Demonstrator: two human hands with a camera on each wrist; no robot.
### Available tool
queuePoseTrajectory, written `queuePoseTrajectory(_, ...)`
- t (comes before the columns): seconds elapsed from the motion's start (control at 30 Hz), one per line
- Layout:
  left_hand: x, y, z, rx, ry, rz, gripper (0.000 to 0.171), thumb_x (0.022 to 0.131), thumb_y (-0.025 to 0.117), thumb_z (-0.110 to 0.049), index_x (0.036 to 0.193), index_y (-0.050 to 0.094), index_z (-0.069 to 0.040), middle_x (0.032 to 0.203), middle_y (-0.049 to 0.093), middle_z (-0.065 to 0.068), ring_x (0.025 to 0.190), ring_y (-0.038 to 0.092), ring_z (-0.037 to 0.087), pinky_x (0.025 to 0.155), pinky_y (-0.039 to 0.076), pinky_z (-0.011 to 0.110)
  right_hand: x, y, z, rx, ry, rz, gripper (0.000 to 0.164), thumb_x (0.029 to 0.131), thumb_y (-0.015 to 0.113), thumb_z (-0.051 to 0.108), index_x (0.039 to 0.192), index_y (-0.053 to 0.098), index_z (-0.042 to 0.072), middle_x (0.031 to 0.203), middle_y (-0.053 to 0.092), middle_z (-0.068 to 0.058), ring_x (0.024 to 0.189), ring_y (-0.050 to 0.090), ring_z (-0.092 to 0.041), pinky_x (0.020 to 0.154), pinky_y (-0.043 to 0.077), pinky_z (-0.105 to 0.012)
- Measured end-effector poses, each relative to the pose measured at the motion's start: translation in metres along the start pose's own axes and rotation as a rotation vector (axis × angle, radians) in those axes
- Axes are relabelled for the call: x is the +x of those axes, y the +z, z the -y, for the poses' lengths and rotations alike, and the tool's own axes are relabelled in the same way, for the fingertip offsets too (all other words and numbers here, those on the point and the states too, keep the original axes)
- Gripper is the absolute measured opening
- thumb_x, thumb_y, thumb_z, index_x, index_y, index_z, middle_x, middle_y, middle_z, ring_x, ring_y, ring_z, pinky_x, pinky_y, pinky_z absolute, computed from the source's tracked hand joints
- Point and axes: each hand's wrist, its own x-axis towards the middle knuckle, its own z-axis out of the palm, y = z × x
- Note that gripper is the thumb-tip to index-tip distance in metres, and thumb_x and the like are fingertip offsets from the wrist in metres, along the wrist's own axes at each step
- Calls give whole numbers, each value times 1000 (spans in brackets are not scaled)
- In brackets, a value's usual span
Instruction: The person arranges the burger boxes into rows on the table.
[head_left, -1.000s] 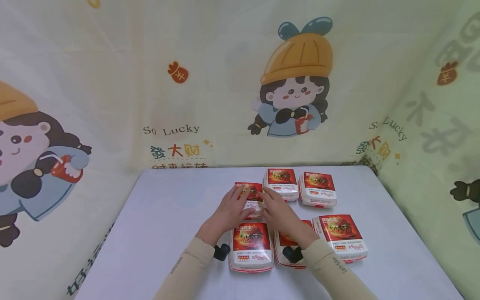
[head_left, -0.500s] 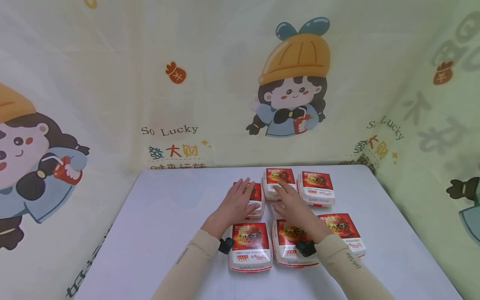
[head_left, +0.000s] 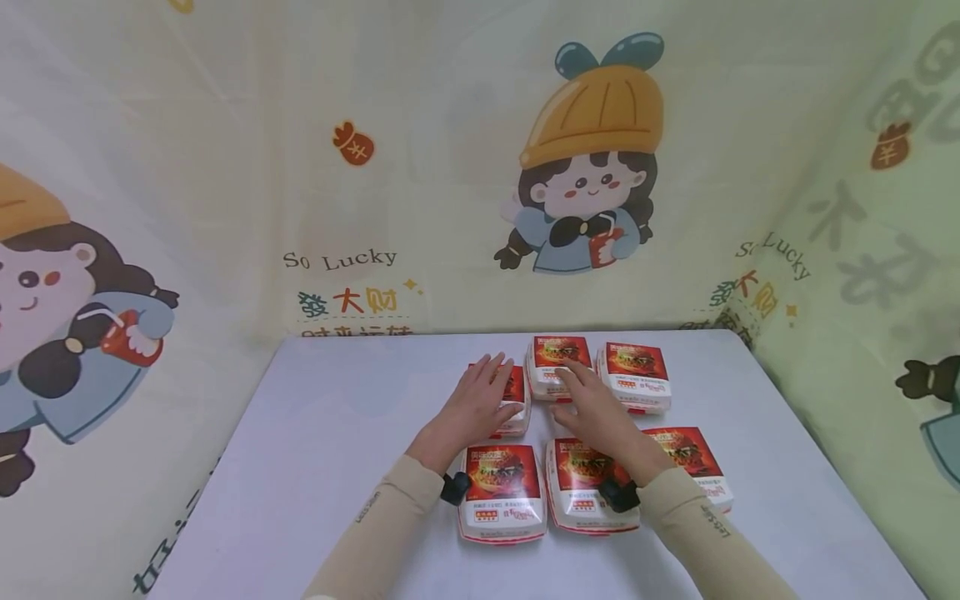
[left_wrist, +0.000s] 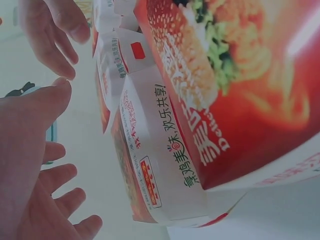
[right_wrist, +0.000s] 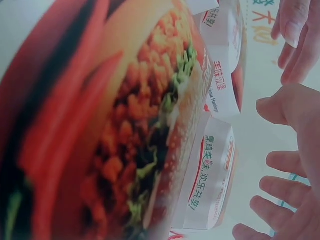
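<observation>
Over the back-left box on the white table, the left hand hangs with fingers loosely extended, while the right hand sits near the back-middle box. Both hands are spread wide and hold nothing; whether a fingertip touches a lid cannot be told. Six burger boxes lie in two rows of three: the front-left box, front-middle box and front-right box nearest the person, the back-right box beside the back-middle one. The step in hand looks like setting the boxes in order. As the back-left box sits nearer the front row than its neighbours, evening that row would seem to call for flat palms on its sides and a gentle push.
</observation>
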Motion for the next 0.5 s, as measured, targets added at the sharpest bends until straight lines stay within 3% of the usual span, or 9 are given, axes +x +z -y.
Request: queuePoseTrajectory(0.5, 15, -1, -12, 60, 39, 32, 82, 94, 61, -50, 157, 25, -13, 164, 26, 9, 153, 20, 29, 123, 27, 45, 3, 0, -12, -16, -6, -27, 73, 83, 80, 23, 143, 46, -1, 151, 42, -22, 138, 43, -42, 108, 43, -58)
